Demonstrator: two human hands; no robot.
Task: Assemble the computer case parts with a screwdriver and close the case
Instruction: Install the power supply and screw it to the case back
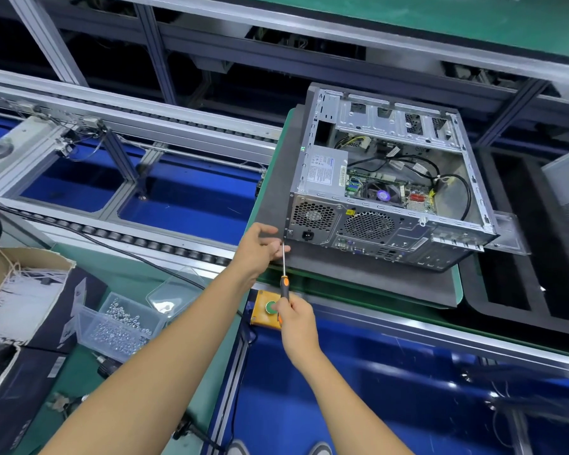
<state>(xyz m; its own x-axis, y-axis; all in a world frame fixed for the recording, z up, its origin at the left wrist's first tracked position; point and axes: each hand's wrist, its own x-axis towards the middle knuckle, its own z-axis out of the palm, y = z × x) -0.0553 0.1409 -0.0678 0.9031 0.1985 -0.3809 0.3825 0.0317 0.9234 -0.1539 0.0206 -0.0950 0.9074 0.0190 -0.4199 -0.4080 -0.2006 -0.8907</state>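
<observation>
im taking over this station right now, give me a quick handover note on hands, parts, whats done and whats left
Right hand grips the screwdriver handle. Left hand pinches the shaft near its tip, by the lower left rear corner of the case.
The case lies on its side on a grey mat, open side up, internals showing.
A tub of screws sits to the left on the bench.
Done: cannot tell which screws are in.
Left: drive the rear screws, fit the side panel, close the case.

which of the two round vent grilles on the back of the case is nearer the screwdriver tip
The left grille, over the power socket. The screwdriver tip sits beside that corner of the case; the larger grille lies further right.
</observation>
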